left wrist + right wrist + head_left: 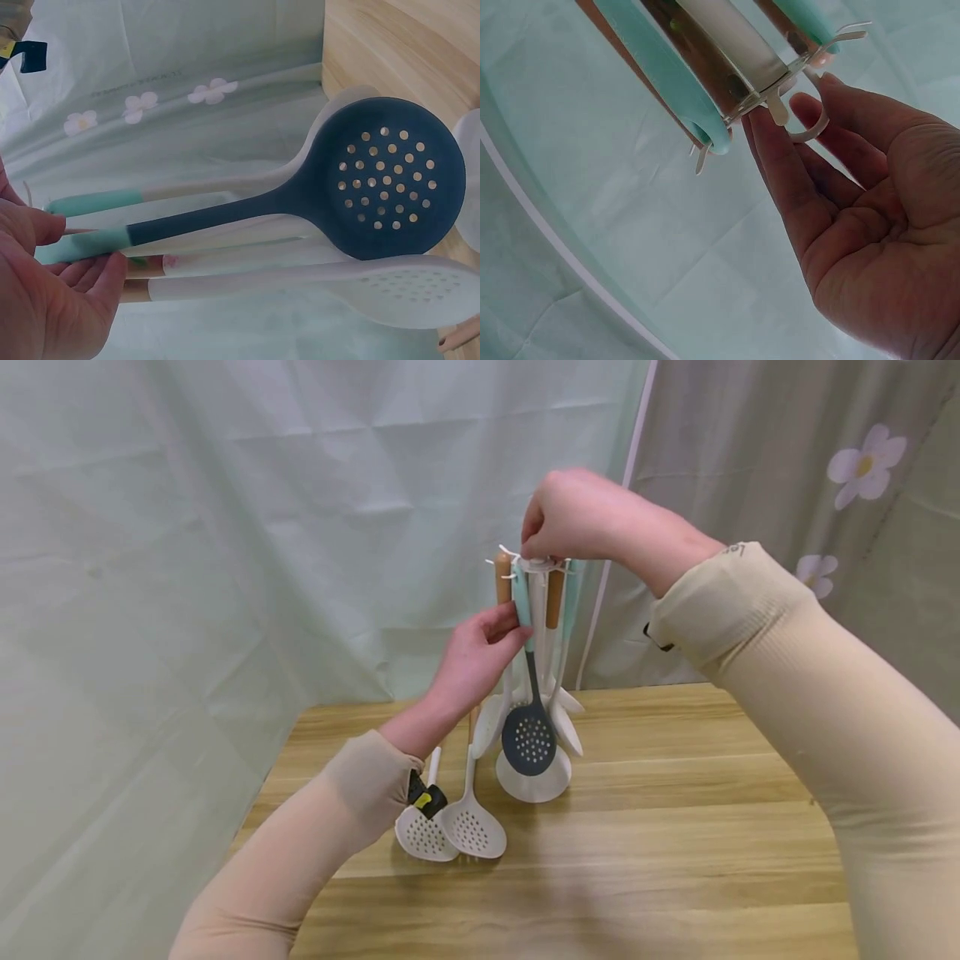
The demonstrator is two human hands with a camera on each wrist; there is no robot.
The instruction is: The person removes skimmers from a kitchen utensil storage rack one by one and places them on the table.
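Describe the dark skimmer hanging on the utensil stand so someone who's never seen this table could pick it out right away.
On the wooden table stands a white utensil rack hung with spoons and ladles. The skimmer hangs at its front, its mint handle gripped by the left hand while the right hand touches the rack's top. Its perforated round head is dark blue-grey, unlike the white utensil heads around it.

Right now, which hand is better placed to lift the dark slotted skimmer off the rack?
Probably the left hand: it already grips the skimmer by its mint handle. The right hand rests on top of the rack, so it can steady it.
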